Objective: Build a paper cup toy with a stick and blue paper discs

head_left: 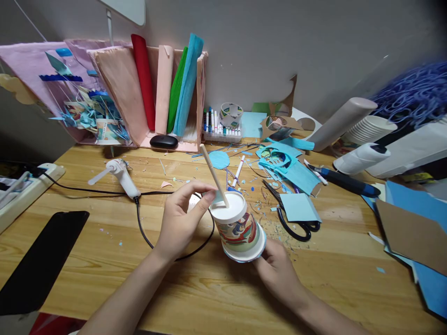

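An upside-down printed paper cup (pixel 239 230) is tilted above the table, its wide rim toward me. My right hand (pixel 277 265) grips it by the rim; some of those fingers are hidden behind the cup. A thin wooden stick (pixel 211 170) rises at a slant from the cup's white base. Between thumb and forefinger, my left hand (pixel 185 216) pinches a small pale blue paper piece (pixel 218 197) against or just beside the stick's foot. Whether the paper touches the stick, I cannot tell.
A glue gun (pixel 124 179) with its cord lies at left, near a black phone-like slab (pixel 42 260). Scissors (pixel 293 223) lie under a pale blue paper square (pixel 301 207). A cutter knife (pixel 344 180), cut blue paper (pixel 296 174) and scraps lie right; markers (pixel 223 128) stand behind.
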`<state>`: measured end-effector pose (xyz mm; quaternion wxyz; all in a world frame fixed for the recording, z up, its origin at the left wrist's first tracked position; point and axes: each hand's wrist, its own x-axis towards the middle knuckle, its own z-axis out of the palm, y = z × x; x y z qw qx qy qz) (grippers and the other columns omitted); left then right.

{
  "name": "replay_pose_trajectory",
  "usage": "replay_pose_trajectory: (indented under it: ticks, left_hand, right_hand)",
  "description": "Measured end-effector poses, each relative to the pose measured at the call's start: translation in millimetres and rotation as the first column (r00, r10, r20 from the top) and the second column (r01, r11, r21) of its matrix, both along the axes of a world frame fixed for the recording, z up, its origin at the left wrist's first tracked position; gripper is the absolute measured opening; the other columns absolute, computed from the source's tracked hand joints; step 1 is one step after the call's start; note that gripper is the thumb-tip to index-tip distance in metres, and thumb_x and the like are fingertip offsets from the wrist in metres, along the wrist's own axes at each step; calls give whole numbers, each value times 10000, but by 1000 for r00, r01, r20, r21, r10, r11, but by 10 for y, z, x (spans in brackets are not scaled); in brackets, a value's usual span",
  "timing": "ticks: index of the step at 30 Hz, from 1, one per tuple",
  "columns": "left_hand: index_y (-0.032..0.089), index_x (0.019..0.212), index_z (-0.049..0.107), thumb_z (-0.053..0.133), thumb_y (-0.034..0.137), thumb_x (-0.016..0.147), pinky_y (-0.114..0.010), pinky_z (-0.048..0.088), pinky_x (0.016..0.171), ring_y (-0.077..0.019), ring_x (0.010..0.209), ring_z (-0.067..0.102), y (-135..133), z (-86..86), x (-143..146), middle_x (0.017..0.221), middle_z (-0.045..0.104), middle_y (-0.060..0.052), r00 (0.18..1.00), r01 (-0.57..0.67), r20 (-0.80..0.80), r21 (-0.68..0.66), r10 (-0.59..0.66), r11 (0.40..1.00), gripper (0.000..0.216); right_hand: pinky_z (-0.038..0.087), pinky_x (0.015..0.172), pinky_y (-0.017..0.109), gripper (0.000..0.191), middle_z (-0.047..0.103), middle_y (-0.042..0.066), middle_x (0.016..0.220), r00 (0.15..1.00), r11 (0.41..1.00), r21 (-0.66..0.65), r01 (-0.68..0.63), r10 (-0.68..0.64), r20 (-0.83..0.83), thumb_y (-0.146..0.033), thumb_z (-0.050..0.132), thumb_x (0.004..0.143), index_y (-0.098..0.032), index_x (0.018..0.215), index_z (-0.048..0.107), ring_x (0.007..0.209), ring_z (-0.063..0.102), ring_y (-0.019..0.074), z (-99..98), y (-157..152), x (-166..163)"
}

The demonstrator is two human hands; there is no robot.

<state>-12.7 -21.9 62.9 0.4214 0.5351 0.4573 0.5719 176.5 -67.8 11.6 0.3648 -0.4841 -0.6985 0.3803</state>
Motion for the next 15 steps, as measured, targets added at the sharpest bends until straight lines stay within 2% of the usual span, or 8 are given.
replay_pose_trajectory:
  ticks: [10, 15]
  left_hand:
    - [227, 812, 658, 618, 215, 793, -156, 444, 709, -91, 778, 585, 10, -14, 11, 789, 647, 24, 1000, 19, 9, 19, -19, 1000, 46]
    - [203, 801, 646, 620, 236, 789, -182, 452, 696, -114, 774, 588, 24, -10, 4, 786, 646, 3, 1000, 13, -8, 9, -13, 1000, 44]
  right_hand:
    - [408, 535, 202, 207, 617, 10, 664, 999, 1000, 7, -7, 7, -42, -122, 443, 801, -166, 692, 613, 562, 502, 116, -10, 17, 4]
    - [427, 577, 205, 205, 659, 26, 752, 999, 1000, 16, -8, 8, -38, -109, 444, 807, -165, 739, 630, 611, 543, 121, -22, 12, 10]
